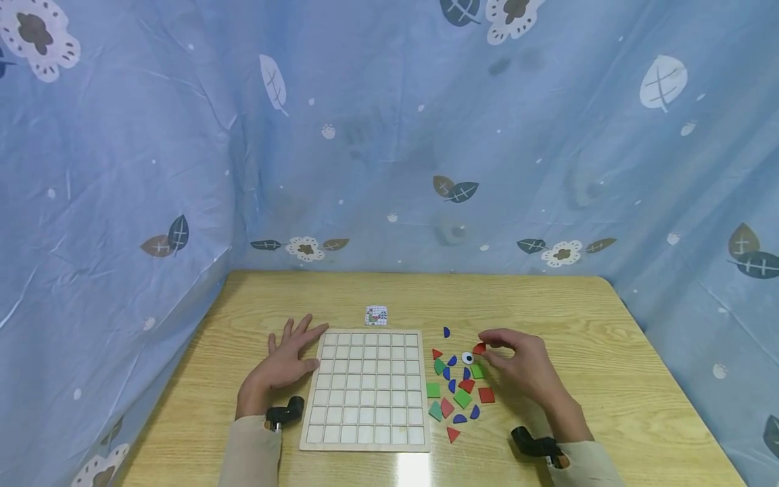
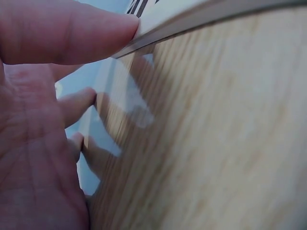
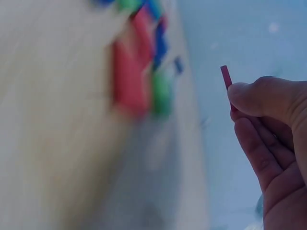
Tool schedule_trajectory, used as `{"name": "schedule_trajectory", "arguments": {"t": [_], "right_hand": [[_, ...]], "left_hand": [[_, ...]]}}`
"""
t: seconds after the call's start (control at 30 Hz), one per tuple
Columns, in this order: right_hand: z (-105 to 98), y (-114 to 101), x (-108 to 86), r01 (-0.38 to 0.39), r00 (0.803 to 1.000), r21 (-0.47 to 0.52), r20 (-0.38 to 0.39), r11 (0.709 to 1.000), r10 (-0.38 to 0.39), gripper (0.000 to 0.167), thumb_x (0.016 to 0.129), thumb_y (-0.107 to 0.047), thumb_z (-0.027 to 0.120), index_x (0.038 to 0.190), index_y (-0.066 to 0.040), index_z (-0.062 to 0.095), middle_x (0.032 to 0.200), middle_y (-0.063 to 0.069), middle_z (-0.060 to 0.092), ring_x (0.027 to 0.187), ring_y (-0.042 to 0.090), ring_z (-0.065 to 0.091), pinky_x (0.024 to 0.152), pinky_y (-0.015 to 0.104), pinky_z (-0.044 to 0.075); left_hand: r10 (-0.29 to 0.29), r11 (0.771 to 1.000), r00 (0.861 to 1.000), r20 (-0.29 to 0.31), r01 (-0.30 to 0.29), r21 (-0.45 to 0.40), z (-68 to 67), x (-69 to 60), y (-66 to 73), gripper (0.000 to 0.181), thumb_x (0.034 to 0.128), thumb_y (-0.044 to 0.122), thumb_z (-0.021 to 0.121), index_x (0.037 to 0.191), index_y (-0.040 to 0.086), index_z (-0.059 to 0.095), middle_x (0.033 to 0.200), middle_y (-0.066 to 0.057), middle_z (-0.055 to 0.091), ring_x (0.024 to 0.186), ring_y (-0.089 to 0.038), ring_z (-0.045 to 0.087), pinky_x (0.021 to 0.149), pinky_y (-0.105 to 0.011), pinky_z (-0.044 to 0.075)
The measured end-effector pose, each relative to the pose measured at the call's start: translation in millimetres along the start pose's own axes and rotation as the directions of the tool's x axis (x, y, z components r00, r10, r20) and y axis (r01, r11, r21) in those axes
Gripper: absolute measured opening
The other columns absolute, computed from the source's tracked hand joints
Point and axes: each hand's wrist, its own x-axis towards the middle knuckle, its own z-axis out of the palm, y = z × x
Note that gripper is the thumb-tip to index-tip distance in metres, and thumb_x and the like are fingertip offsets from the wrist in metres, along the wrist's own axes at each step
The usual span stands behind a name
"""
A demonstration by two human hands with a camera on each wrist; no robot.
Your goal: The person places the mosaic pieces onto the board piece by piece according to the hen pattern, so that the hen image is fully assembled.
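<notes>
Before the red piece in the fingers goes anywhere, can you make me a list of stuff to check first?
1. Red piece held: ok, pinched in the right grip.
2. Red piece's full shape known: cannot tell, fingers cover part of it.
3. Left grip touching the board: ok, at its left edge.
4. Picture card uncovered: ok, it lies just beyond the board's far edge.
5. Loose pieces sorted by colour: not ok, red, green and blue are mixed together, right of the board.
</notes>
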Motion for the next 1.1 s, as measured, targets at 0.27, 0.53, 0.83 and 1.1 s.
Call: {"name": "schedule_trajectory", "arguments": {"t": [0.27,0.53,0.83,1.1], "right_hand": [[18,-50,29.7,0.099,0.995,0.097,0.010,0.990,-0.101,0.032,0.091,-0.006,0.087,0.123,-0.010,0.082,0.115,0.001,0.084,0.104,0.025,0.079,0.093,0.056,0.065],[54,-92,59.1,0.120,0.990,0.178,0.046,0.977,-0.130,0.029,0.092,-0.008,0.087,0.121,-0.015,0.083,0.116,-0.001,0.084,0.104,0.022,0.079,0.095,0.053,0.065],[100,-124,84.9,0.150,0.975,0.291,0.115,0.945,-0.190,0.027,0.093,-0.006,0.085,0.119,-0.012,0.084,0.121,0.003,0.083,0.105,0.024,0.079,0.095,0.048,0.066],[135,-133,97.5,0.133,0.951,0.336,0.223,0.933,-0.216,0.027,0.096,-0.005,0.081,0.123,-0.008,0.081,0.122,0.006,0.081,0.108,0.024,0.077,0.097,0.044,0.065]], "left_hand": [[0.002,1.000,1.000,-0.019,-0.002,0.004,2.0,1.1,-4.5,0.073,0.1018,0.009,0.066,0.170,0.013,0.041,0.183,-0.026,0.007,0.165,-0.057,-0.017,0.119,-0.082,-0.024],[0.006,1.000,0.999,-0.044,-0.007,-0.014,2.8,1.7,-5.1,0.069,0.1008,0.009,0.069,0.167,0.014,0.048,0.183,-0.025,0.010,0.166,-0.056,-0.016,0.120,-0.081,-0.025],[-0.002,1.000,0.999,-0.050,0.000,-0.026,1.9,-0.8,-4.5,0.068,0.1002,0.009,0.068,0.165,0.014,0.051,0.183,-0.024,0.010,0.166,-0.055,-0.015,0.120,-0.080,-0.025],[-0.009,1.000,0.998,-0.059,0.009,0.002,2.2,0.5,-3.1,0.068,0.0992,0.010,0.070,0.164,0.015,0.052,0.183,-0.025,0.013,0.167,-0.056,-0.012,0.122,-0.081,-0.022]]}}
